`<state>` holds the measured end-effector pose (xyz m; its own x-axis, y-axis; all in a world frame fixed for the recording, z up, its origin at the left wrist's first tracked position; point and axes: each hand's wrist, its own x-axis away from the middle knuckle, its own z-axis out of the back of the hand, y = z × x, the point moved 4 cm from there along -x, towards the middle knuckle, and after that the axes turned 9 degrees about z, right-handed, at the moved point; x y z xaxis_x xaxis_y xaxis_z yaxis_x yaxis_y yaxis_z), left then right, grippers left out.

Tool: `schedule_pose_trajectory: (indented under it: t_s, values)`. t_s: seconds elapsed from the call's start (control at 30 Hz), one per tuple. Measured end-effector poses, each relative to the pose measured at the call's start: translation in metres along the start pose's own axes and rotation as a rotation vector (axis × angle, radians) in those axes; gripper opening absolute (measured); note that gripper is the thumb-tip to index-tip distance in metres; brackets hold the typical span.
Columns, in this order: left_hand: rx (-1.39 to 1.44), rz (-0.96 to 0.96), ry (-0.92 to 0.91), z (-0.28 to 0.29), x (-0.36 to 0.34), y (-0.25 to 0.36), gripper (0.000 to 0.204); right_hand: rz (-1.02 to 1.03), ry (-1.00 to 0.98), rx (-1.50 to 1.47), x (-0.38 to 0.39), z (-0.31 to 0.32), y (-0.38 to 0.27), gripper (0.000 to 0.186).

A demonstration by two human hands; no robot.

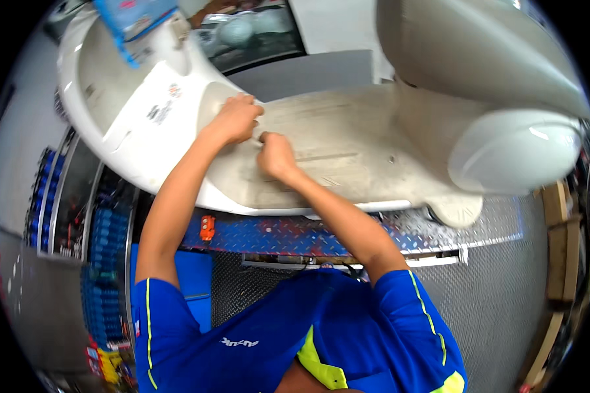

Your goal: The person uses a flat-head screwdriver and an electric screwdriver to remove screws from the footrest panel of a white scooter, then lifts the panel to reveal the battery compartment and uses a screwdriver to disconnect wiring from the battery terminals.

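A cream-white scooter (334, 131) lies across the view, its front shield at the left and its seat at the right. My left hand (237, 119) is at the base of the front shield, where it meets the footboard. Its fingers are bent and closed, and what they hold, if anything, is hidden. Just right of it and nearer to me, my right hand (277, 156) is closed in a fist over the footboard (328, 164). A thin, light shaft shows between the two hands; its kind is too small to tell.
Under the scooter runs a blue metal lift platform (275, 234) with an orange control box (207, 228) on it. Tool racks (105, 262) with blue holders stand at the left. Cardboard boxes (560, 245) are stacked at the right. A blue bag (137, 19) hangs at the scooter's front.
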<state>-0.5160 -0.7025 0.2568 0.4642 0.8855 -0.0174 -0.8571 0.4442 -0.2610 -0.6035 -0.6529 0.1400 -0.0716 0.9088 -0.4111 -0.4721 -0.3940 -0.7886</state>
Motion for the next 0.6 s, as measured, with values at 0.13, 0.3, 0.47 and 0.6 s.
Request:
schedule_pose_trajectory:
  t_s: [0.13, 0.3, 0.47, 0.6]
  values:
    - [0.393, -0.090, 0.196, 0.031, 0.053, 0.045, 0.032, 0.116, 0.044, -0.124, 0.069, 0.013, -0.018, 0.025]
    - [0.652, -0.289, 0.185, 0.028, 0.066, 0.091, 0.029, 0.027, 0.045, -0.115, 0.146, 0.089, 0.003, 0.022]
    - [0.848, -0.484, 0.128, 0.022, 0.071, 0.143, 0.035, -0.293, 0.319, -0.058, 0.260, 0.186, 0.048, 0.037]
    - [1.041, -0.672, -0.065, 0.003, 0.093, 0.200, 0.037, -0.639, 0.586, -0.096, 0.390, 0.230, 0.055, 0.041]
